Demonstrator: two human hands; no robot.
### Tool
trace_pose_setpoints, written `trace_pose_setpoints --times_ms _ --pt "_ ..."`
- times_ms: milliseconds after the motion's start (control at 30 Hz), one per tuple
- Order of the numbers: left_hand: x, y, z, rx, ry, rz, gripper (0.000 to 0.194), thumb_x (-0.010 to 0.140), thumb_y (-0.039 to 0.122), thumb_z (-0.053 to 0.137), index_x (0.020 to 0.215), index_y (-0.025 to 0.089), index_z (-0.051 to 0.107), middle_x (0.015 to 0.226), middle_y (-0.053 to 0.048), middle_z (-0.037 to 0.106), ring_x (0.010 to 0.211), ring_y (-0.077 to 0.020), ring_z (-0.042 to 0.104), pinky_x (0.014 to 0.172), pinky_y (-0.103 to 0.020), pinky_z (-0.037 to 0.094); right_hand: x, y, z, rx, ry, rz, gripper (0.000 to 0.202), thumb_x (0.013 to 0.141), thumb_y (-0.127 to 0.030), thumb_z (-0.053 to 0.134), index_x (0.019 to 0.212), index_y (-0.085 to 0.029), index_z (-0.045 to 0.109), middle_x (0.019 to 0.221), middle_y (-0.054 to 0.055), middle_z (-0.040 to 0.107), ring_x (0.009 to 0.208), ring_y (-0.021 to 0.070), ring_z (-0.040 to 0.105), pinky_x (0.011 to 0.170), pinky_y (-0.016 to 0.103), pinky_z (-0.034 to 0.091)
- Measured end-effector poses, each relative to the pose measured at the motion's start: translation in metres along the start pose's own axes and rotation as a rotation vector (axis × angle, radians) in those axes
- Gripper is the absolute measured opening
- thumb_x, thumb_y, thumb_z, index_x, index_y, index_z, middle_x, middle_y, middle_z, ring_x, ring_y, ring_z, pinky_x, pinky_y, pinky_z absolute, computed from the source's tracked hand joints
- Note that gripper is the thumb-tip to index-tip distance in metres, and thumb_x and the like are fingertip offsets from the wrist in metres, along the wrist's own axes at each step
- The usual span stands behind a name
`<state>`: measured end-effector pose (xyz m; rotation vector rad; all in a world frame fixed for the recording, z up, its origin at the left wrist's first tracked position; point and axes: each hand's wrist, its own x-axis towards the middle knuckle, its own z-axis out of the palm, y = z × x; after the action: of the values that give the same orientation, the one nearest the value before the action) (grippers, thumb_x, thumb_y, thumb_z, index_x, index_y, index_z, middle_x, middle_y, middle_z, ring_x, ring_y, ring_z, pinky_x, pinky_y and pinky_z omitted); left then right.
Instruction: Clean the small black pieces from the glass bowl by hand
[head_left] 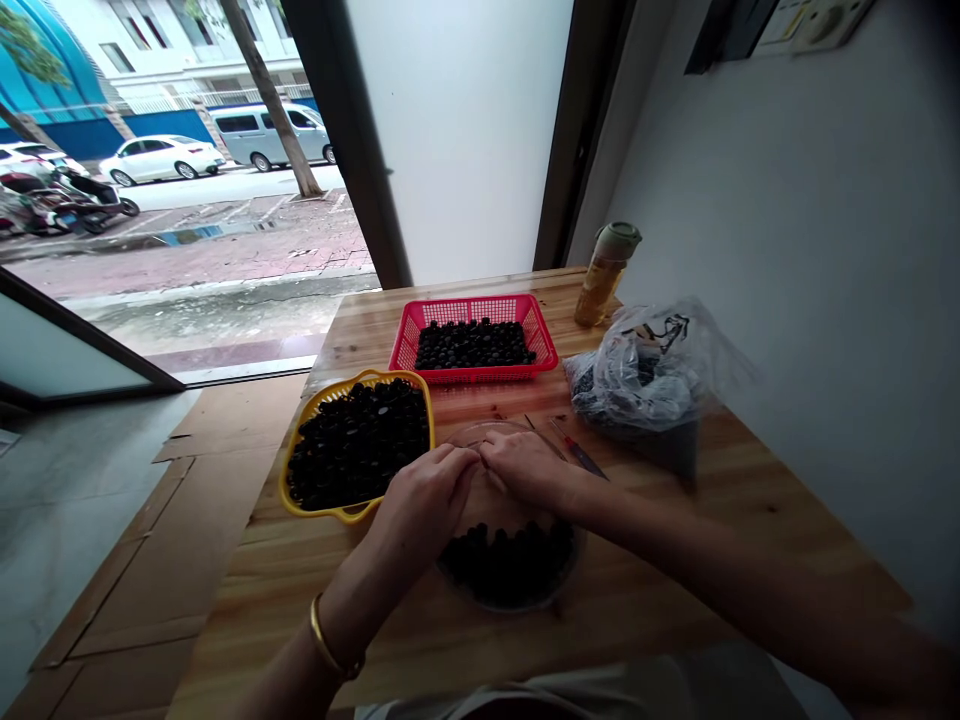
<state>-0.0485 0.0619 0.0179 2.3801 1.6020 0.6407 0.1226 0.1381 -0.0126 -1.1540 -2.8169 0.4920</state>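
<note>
My left hand [431, 490] and my right hand [517, 462] meet fingertip to fingertip above the far part of a round clear tray [517, 607]. Both hands are closed in a pinch; whatever they hold is too small or hidden to name. A heap of small black round pieces [514, 562] lies in the near half of the tray. Left of my left hand is a yellow basket [289, 500] filled with glossy black pieces [360, 440]. A screwdriver-like tool [583, 455] with a red and dark handle lies just beyond my right forearm, beside a thin pointed tool [544, 437].
Toward the back of the wooden table [300, 640] sits a red basket [549, 345] with more black pieces. A plastic bag [652, 375] of dark contents lies at the right, with an amber-filled bottle [600, 285] behind it. A white wall [810, 220] borders the right side.
</note>
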Motion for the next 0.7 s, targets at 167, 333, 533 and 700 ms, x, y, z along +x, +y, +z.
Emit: trace_pose_setpoints --times_ms 167,333,533,700 --pt "0.025 -0.002 0.02 0.074 -0.148 -0.062 0.026 0.1 0.005 0.051 0.101 0.015 0.074 0.102 -0.011 0.08 0.093 -0.0244 0.076 0.086 -0.036 0.06 -0.029 0.01 0.001 0.136 0.137 0.053 0.013 0.092 -0.009 0.064 0.096 -0.013 0.076 0.102 0.015 0.078 0.091 0.0284 0.075 0.08 0.034 0.056" --pt "0.049 -0.003 0.046 0.148 -0.273 -0.085 0.02 0.101 0.021 0.066 0.12 0.015 0.07 0.121 -0.01 0.074 0.104 -0.0257 0.073 0.09 -0.045 0.061 -0.068 0.025 0.0 0.331 0.369 0.091 0.019 0.097 -0.009 0.058 0.111 -0.015 0.069 0.106 0.01 0.075 0.099 0.0227 0.073 0.088 0.033 0.056" --pt "0.067 -0.004 0.059 0.269 -0.388 -0.129 0.031 0.1 0.032 0.069 0.127 0.017 0.066 0.127 -0.011 0.07 0.105 -0.0263 0.072 0.089 -0.048 0.062 -0.101 0.02 0.005 0.623 0.556 0.037 0.015 0.097 -0.016 0.059 0.105 -0.018 0.072 0.094 0.006 0.073 0.084 0.0186 0.069 0.076 0.028 0.055" --pt "0.065 -0.005 0.057 0.356 -0.439 -0.143 0.033 0.1 0.032 0.069 0.129 0.017 0.066 0.128 -0.011 0.07 0.106 -0.0267 0.072 0.089 -0.048 0.062 -0.108 0.013 0.01 0.951 0.616 0.11 0.01 0.093 -0.022 0.065 0.094 -0.02 0.074 0.086 0.003 0.07 0.077 0.017 0.063 0.069 0.027 0.048"
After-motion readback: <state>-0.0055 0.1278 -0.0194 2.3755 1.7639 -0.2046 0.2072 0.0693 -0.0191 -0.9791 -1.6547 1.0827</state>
